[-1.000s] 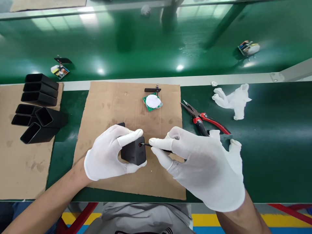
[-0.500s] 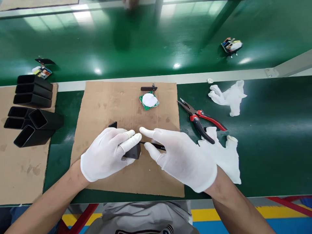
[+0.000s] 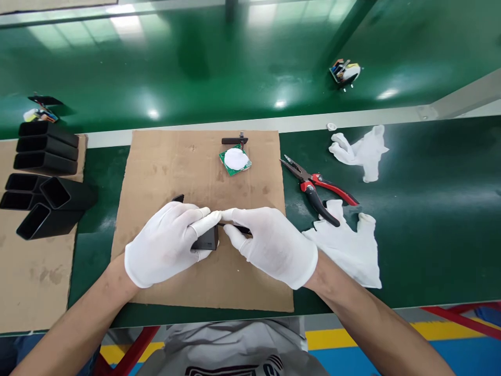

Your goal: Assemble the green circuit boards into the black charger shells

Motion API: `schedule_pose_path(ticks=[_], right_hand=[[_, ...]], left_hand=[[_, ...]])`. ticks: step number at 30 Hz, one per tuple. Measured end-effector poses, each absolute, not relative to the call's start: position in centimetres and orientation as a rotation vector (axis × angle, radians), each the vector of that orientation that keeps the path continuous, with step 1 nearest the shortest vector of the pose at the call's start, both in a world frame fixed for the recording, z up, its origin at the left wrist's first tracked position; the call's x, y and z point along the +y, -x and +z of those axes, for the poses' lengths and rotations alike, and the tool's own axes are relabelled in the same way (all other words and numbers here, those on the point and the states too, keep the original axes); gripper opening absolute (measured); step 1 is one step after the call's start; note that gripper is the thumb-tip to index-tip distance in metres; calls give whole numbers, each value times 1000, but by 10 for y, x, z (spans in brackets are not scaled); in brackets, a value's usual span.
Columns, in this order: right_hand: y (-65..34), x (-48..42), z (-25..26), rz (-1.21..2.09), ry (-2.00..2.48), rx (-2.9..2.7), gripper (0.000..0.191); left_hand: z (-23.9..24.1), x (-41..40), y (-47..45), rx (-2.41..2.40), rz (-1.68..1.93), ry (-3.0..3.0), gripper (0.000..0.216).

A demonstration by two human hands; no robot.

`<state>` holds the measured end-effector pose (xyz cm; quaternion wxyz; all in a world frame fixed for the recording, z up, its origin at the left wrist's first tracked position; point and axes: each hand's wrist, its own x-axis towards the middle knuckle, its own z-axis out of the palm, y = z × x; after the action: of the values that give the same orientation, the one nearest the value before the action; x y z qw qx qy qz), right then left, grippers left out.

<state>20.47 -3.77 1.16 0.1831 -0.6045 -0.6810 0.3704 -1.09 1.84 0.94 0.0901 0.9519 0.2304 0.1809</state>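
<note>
Boxy matte casing [image 3: 207,239], slender tool [image 3: 243,230]

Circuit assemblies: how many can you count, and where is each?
3: a white-topped assembly on the middle cardboard, plus a left assembly and a right assembly on the green surface beyond. Any inside the black housing in the left hand would be hidden.

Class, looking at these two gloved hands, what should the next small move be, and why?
Probably a gentle nudge of the slim black tool by the right hand: the tool points at the end of the black case, which the left hand holds, though the tip's contact is hard to see.
</note>
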Motion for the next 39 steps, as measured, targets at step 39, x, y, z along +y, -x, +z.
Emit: schedule_pose_path(ticks=[39], right_hand=[[-218,-43,43,961,1521,-1611,21]], left_hand=[[2,19,8,715,977,-2017,56]])
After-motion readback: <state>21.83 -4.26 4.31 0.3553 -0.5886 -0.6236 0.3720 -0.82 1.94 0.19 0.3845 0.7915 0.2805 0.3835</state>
